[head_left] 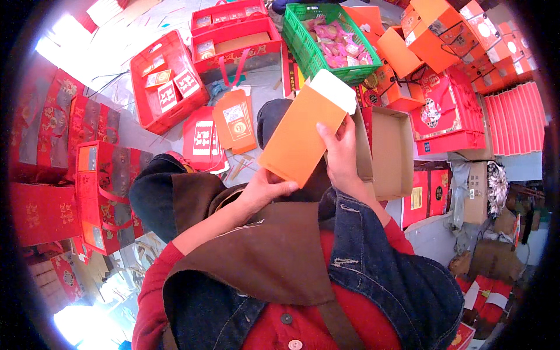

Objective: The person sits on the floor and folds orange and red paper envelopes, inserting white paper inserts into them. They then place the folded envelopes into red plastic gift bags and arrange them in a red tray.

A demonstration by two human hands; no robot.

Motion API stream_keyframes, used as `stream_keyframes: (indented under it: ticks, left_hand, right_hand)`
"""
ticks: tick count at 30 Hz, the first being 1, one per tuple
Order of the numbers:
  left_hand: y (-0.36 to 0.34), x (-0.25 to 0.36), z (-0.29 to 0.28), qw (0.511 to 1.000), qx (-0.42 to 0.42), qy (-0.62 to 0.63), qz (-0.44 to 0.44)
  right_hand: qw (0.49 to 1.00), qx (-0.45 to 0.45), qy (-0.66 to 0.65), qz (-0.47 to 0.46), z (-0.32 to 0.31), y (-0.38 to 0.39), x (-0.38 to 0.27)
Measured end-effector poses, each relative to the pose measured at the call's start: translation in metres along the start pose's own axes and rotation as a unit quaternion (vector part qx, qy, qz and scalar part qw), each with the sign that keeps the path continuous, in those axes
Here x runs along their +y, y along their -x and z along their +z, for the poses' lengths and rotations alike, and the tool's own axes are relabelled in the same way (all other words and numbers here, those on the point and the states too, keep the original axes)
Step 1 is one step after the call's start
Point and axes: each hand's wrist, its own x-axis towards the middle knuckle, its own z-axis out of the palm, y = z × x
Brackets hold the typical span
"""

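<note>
An orange card box with a white flap at its upper end is tilted in front of me, held between both hands. My left hand grips its lower left corner, the fingers partly hidden behind it, and my right hand holds its right side with the thumb on the front face. Just behind it to the left lie a stack of orange flat cards and red printed sleeves. An open brown carton is beside my right hand.
A red basket holds small boxes; a green crate of pink packets stands at the back, near open red boxes. Red gift boxes are stacked left. Orange boxes, a red case and pleated red sheets crowd the right.
</note>
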Motion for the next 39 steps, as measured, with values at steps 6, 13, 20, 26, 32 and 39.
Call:
stream_keyframes:
  ticks: [6, 13, 20, 26, 32, 39]
  left_hand:
    - [-0.011, -0.032, -0.051, 0.992, 0.104, 0.068, 0.002]
    - [-0.038, 0.031, -0.017, 0.983, 0.046, -0.061, 0.165]
    - [-0.039, 0.035, -0.022, 0.993, -0.063, 0.063, 0.072]
    - [-0.051, 0.033, -0.018, 0.985, -0.057, -0.079, 0.146]
    - [-0.049, 0.033, -0.022, 0.984, -0.082, -0.011, 0.155]
    - [-0.054, 0.032, -0.023, 0.982, -0.018, -0.073, 0.17]
  right_hand:
    - [0.997, -0.073, -0.012, -0.005, -0.01, 0.007, -0.009]
    - [0.986, -0.166, -0.004, 0.007, -0.013, 0.031, 0.008]
    - [0.962, -0.24, 0.071, 0.108, -0.031, 0.006, -0.011]
    - [0.957, -0.262, 0.058, 0.108, -0.037, -0.011, -0.003]
    - [0.96, -0.243, -0.012, 0.136, -0.035, -0.001, -0.001]
    - [0.999, -0.023, 0.039, 0.023, -0.015, 0.009, 0.017]
